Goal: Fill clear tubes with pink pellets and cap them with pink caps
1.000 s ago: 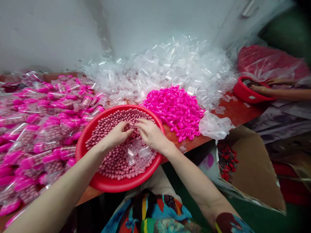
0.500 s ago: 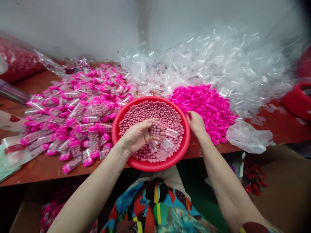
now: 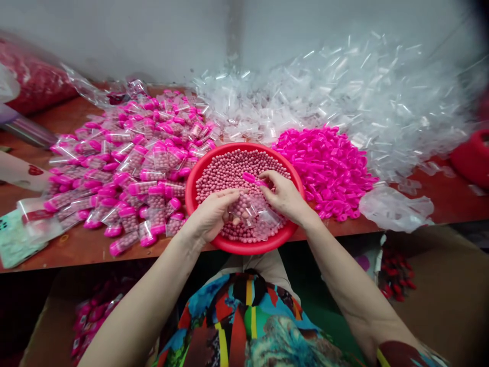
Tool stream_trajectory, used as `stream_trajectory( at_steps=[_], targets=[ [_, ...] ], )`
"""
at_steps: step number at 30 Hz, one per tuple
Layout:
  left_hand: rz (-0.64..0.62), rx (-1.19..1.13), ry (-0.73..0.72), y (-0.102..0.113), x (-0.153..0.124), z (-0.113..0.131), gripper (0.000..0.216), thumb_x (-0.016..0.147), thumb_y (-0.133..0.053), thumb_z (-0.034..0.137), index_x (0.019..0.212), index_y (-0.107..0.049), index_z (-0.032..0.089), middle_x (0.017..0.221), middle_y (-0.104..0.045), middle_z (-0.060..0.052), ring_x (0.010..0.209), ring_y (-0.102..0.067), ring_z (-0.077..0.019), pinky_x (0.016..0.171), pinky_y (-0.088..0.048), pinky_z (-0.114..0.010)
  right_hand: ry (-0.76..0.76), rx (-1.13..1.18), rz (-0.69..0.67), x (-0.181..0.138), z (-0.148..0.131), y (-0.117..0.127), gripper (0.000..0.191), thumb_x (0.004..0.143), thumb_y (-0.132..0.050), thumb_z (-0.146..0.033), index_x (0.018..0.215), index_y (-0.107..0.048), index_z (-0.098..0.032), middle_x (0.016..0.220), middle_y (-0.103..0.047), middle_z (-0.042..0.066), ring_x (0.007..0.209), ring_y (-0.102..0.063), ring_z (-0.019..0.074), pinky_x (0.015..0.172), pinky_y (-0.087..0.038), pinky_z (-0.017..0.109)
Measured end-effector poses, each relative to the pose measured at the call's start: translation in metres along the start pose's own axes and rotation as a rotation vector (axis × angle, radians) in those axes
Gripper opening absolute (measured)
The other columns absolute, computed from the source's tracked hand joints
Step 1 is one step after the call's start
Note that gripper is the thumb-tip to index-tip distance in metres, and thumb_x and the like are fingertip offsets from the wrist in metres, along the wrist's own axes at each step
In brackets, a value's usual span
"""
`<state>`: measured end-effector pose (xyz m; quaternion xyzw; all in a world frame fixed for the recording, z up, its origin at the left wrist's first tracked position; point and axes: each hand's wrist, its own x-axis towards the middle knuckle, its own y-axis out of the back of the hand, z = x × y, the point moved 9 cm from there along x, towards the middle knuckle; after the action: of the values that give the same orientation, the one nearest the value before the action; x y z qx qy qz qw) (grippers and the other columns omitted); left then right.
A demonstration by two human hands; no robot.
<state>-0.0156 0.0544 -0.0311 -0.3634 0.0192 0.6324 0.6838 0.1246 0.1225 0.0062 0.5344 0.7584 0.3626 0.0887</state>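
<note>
My left hand (image 3: 214, 213) is closed around a clear plastic container (image 3: 241, 206) filled with pink beads, held over the red basin (image 3: 190, 196). Just to its upper right, my right hand (image 3: 280, 193) pinches a bright pink plastic cap (image 3: 251, 178), a short gap away from the container. Pink beads (image 3: 229, 172) fill the basin, and clear empty containers (image 3: 267, 224) lie on top of them at the near right side.
Left of the basin is a heap of bead-filled containers with pink caps (image 3: 141, 173). A pile of loose pink caps (image 3: 328, 173) lies to the right, with clear containers (image 3: 344, 97) heaped behind. A crumpled plastic bag (image 3: 397, 208) sits at the table's front edge.
My right hand has come left from the edge of the cap pile to over the basin, with a pink cap in its fingers. My left hand stays over the basin with the container.
</note>
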Motion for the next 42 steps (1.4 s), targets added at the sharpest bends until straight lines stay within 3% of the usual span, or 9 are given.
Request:
stream_trajectory(
  at_steps=[5, 10, 13, 17, 21, 25, 28, 37, 42],
  targets=[
    [0.051, -0.030, -0.093, 0.014, 0.006, 0.007, 0.027, 0.079, -0.076, 0.034, 0.097, -0.066, 0.017, 0.083, -0.071, -0.003, 0.059, -0.064, -0.0114, 0.042, -0.040, -0.017, 0.139, -0.035, 0.016, -0.001, -0.020, -0.005, 0.032, 0.093, -0.050, -0.019, 0.124, -0.059, -0.017, 0.116, -0.064, 0.012, 0.108, -0.061, 0.0225, 0.097, -0.049, 0.039],
    [0.112, -0.039, -0.141, 0.015, 0.012, 0.005, 0.032, 0.074, -0.080, 0.037, 0.096, -0.067, 0.018, 0.075, -0.070, 0.000, 0.051, -0.060, -0.0096, 0.040, -0.035, -0.017, 0.170, -0.032, 0.038, -0.014, -0.040, -0.012, 0.029, 0.092, -0.047, -0.016, 0.117, -0.061, -0.018, 0.108, -0.059, 0.012, 0.106, -0.060, 0.0228, 0.096, -0.050, 0.040],
    [0.113, -0.037, -0.162, 0.011, 0.013, 0.003, 0.029, 0.072, -0.082, 0.033, 0.092, -0.070, 0.016, 0.072, -0.070, 0.000, 0.052, -0.060, -0.0087, 0.045, -0.043, -0.018, 0.003, 0.218, 0.017, -0.017, -0.031, -0.015, 0.020, 0.092, -0.056, -0.029, 0.110, -0.061, -0.020, 0.105, -0.063, 0.008, 0.099, -0.063, 0.0204, 0.089, -0.053, 0.036],
    [0.043, -0.037, -0.145, 0.002, 0.014, -0.001, 0.027, 0.078, -0.078, 0.036, 0.092, -0.069, 0.015, 0.071, -0.070, -0.003, 0.052, -0.061, -0.0106, 0.043, -0.042, -0.018, -0.283, 0.561, -0.084, -0.020, -0.008, -0.027, 0.028, 0.093, -0.057, -0.047, 0.100, -0.059, -0.020, 0.070, -0.063, -0.002, 0.063, -0.062, 0.0131, 0.063, -0.052, 0.027],
    [-0.020, -0.157, -0.024, -0.005, 0.016, -0.010, 0.041, 0.099, -0.043, 0.044, 0.095, -0.066, 0.010, 0.071, -0.069, -0.009, 0.050, -0.061, -0.0147, 0.039, -0.040, -0.021, -0.350, 0.602, -0.086, -0.021, 0.007, -0.026, 0.035, 0.087, -0.065, -0.046, 0.112, -0.064, -0.020, 0.072, -0.068, -0.002, 0.062, -0.063, 0.0126, 0.062, -0.051, 0.026],
    [-0.075, -0.229, -0.003, -0.008, 0.015, -0.009, 0.040, 0.102, -0.031, 0.031, 0.102, -0.064, 0.009, 0.080, -0.070, -0.012, 0.057, -0.064, -0.0169, 0.044, -0.046, -0.024, -0.288, 0.513, -0.086, -0.020, 0.010, -0.019, 0.028, 0.085, -0.068, -0.038, 0.108, -0.072, -0.022, 0.101, -0.075, 0.003, 0.089, -0.069, 0.0177, 0.082, -0.054, 0.032],
    [-0.097, -0.203, -0.006, -0.007, 0.014, -0.008, 0.035, 0.098, -0.034, 0.023, 0.099, -0.066, 0.009, 0.082, -0.070, -0.012, 0.061, -0.065, -0.0173, 0.047, -0.048, -0.025, -0.226, 0.434, -0.115, -0.018, 0.005, -0.016, 0.025, 0.086, -0.066, -0.032, 0.108, -0.072, -0.022, 0.106, -0.074, 0.003, 0.098, -0.069, 0.0193, 0.092, -0.052, 0.034],
    [-0.204, -0.153, -0.031, -0.011, 0.008, -0.013, 0.024, 0.087, -0.055, 0.016, 0.103, -0.070, 0.006, 0.089, -0.072, -0.014, 0.070, -0.064, -0.0168, 0.053, -0.048, -0.024, 0.025, 0.263, -0.082, -0.012, -0.014, -0.009, 0.014, 0.089, -0.064, -0.027, 0.100, -0.072, -0.023, 0.097, -0.075, 0.003, 0.093, -0.069, 0.0193, 0.085, -0.053, 0.034],
    [-0.109, -0.169, 0.009, -0.001, 0.007, -0.017, 0.032, 0.089, -0.052, 0.014, 0.120, -0.060, 0.009, 0.095, -0.073, -0.017, 0.069, -0.067, -0.0189, 0.052, -0.047, -0.024, 0.184, -0.004, 0.028, -0.013, -0.014, 0.005, 0.011, 0.089, -0.065, -0.023, 0.096, -0.073, -0.023, 0.095, -0.075, 0.005, 0.093, -0.067, 0.0222, 0.088, -0.050, 0.040]
  ],
)
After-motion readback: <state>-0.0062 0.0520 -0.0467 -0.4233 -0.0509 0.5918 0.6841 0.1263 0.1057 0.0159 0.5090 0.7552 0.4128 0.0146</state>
